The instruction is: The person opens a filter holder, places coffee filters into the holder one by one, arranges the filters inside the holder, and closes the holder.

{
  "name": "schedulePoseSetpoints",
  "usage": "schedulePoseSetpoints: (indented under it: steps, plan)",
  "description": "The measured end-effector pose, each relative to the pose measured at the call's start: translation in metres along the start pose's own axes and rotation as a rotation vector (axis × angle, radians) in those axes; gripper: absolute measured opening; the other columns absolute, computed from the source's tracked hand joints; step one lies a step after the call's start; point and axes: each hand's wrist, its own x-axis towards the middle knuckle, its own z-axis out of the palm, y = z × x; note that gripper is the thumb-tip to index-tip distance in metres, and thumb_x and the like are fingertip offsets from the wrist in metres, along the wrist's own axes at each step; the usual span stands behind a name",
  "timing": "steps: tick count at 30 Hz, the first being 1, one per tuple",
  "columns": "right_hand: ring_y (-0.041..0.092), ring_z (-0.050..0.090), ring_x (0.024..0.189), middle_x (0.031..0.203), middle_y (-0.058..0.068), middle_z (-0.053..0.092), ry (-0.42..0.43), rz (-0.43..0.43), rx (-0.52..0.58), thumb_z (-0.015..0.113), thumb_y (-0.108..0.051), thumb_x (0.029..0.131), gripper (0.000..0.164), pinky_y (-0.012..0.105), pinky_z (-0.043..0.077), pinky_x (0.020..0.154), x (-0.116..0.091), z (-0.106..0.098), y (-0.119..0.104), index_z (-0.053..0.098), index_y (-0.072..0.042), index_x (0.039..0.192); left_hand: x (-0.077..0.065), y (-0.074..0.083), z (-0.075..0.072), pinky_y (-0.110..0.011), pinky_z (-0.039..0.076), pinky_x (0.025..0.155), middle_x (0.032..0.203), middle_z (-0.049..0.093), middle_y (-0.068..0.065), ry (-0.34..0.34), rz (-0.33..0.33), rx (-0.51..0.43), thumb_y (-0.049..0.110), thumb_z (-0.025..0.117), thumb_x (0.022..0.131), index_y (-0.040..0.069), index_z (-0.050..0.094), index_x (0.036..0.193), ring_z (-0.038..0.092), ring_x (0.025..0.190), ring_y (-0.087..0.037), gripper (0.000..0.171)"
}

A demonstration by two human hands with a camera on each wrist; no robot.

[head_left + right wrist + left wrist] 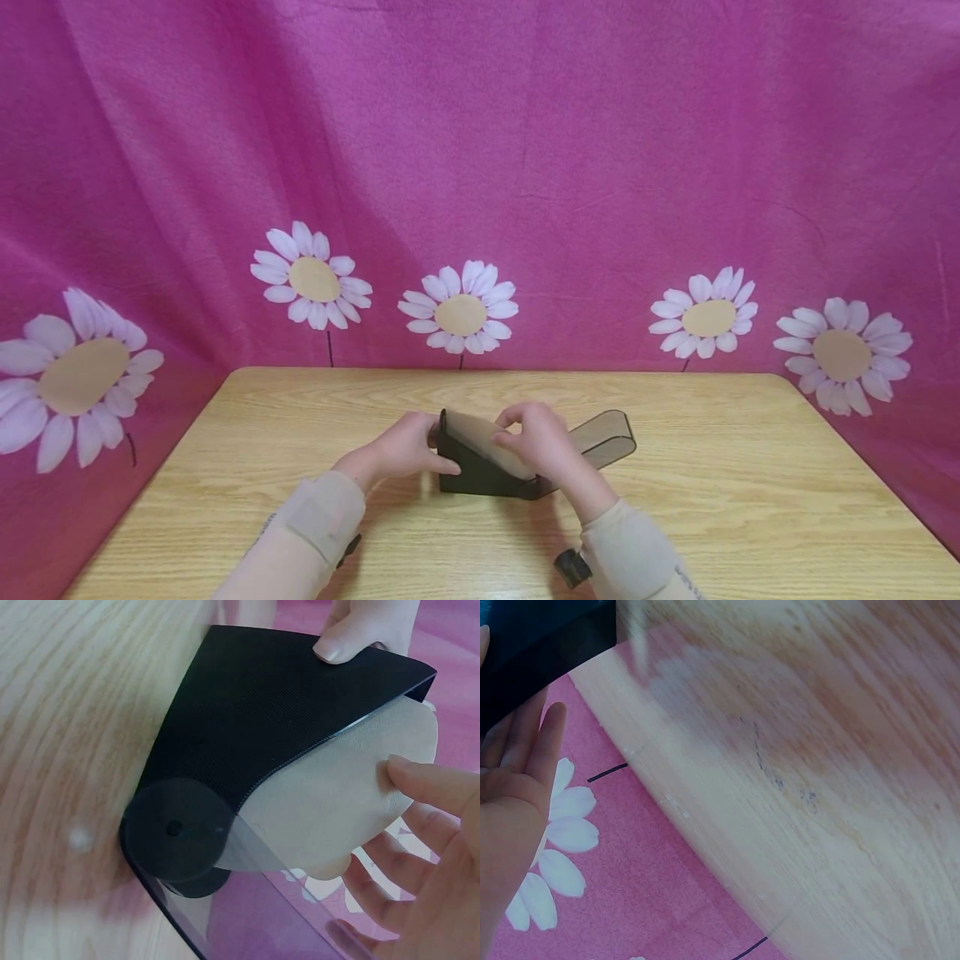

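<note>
A black coffee filter holder [480, 468] stands on the table, its smoky see-through lid [611, 437] swung out to the right. My left hand [405, 446] grips the holder's left end, thumb on the near side and fingers behind it. Tan paper coffee filters [322, 799] sit at the holder's opening, partly out past its black wall in the right wrist view. With thumb on one face and fingers behind, my right hand [431, 847] pinches the filters. The left wrist view catches only the underside and edge of the holder [555, 656] above the left fingers.
The light wood table [712, 467] reaches back to a pink cloth [570, 167] printed with white daisies, which also hangs at both sides. Each forearm wears a beige wrist band [637, 546] with a small black camera [572, 568].
</note>
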Motion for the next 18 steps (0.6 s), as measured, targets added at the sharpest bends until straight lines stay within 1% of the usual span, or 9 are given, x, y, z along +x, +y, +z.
schedulePoseSetpoints:
  steps: [3, 6, 9, 13, 16, 18]
  plan:
    - [0.029, 0.064, 0.099, 0.095, 0.004, 0.072, -0.002, 0.001, -0.005, 0.074, -0.015, 0.077, 0.007, 0.048, 0.046, 0.088, 0.000, 0.003, 0.001, 0.072, -0.010, 0.081, 0.001, 0.001, 0.000, -0.029, 0.051, 0.087, 0.095, 0.068, 0.001, 0.000, -0.026, -0.015, 0.014, 0.080, 0.073, 0.008, 0.065, 0.101, 0.061, 0.089, -0.008, 0.033]
    - [0.029, 0.065, 0.096, 0.091, 0.003, 0.072, 0.008, -0.016, -0.026, 0.075, -0.016, 0.075, 0.007, 0.048, 0.045, 0.085, -0.001, 0.005, 0.001, 0.071, -0.011, 0.078, 0.001, 0.001, 0.001, -0.030, 0.050, 0.088, 0.097, 0.069, -0.001, -0.003, -0.029, -0.022, 0.014, 0.080, 0.073, 0.007, 0.065, 0.102, 0.061, 0.091, -0.011, 0.033]
    - [0.027, 0.066, 0.088, 0.082, 0.002, 0.071, 0.012, -0.030, -0.053, 0.075, -0.016, 0.075, 0.007, 0.047, 0.045, 0.080, -0.002, 0.007, 0.002, 0.069, -0.012, 0.073, 0.002, 0.000, 0.001, -0.028, 0.051, 0.087, 0.096, 0.069, -0.002, -0.004, -0.029, -0.029, 0.013, 0.079, 0.073, 0.007, 0.065, 0.102, 0.062, 0.090, -0.010, 0.033]
    - [0.022, 0.063, 0.078, 0.072, -0.001, 0.066, 0.007, -0.037, -0.090, 0.073, -0.015, 0.074, 0.013, 0.043, 0.043, 0.072, -0.002, 0.011, 0.004, 0.064, -0.015, 0.066, 0.001, 0.001, 0.001, -0.028, 0.051, 0.086, 0.096, 0.069, -0.002, -0.004, -0.031, -0.034, 0.013, 0.079, 0.073, 0.007, 0.065, 0.102, 0.062, 0.090, -0.010, 0.033]
    - [0.021, 0.062, 0.077, 0.073, -0.001, 0.066, 0.006, -0.038, -0.110, 0.073, -0.015, 0.073, 0.011, 0.041, 0.042, 0.071, -0.003, 0.011, 0.004, 0.064, -0.015, 0.066, 0.001, 0.002, 0.001, -0.028, 0.051, 0.086, 0.097, 0.069, -0.001, -0.004, -0.032, -0.030, 0.013, 0.079, 0.073, 0.007, 0.065, 0.103, 0.062, 0.090, -0.010, 0.034]
    - [0.023, 0.063, 0.082, 0.079, 0.000, 0.068, 0.012, -0.036, -0.116, 0.073, -0.017, 0.073, 0.007, 0.042, 0.045, 0.074, -0.004, 0.008, 0.003, 0.066, -0.015, 0.070, 0.001, 0.002, 0.001, -0.029, 0.051, 0.086, 0.097, 0.069, -0.001, -0.003, -0.037, -0.026, 0.013, 0.079, 0.073, 0.008, 0.065, 0.103, 0.062, 0.091, -0.011, 0.034]
